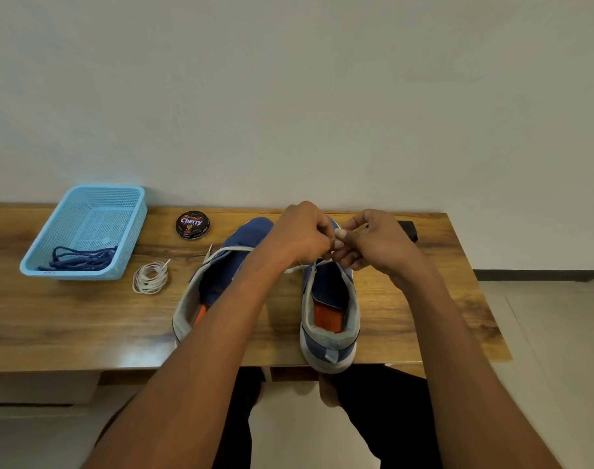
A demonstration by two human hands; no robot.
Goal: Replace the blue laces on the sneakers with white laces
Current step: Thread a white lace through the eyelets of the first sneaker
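Fingers (326, 236) of both hands pinched on white lace (309, 265)

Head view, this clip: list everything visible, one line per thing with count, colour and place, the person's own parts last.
basket: 1, light blue, far left of the table
blue laces: 1 bundle, dark blue, inside the basket
coiled white lace: 1, white, on the table right of the basket
polish tin: 1, black with "Cherry" lettering, near the wall
left sneaker: 1, blue with grey collar, table centre, partly behind the forearm
right sneaker: 1, blue with grey collar, heel at the near edge
white lace in work: 1, white, trailing across the sneakers
dark object: 1, black, behind the hands, unidentifiable
table: 1, wooden brown
left hand: pinches the lace
right hand: pinches the lace
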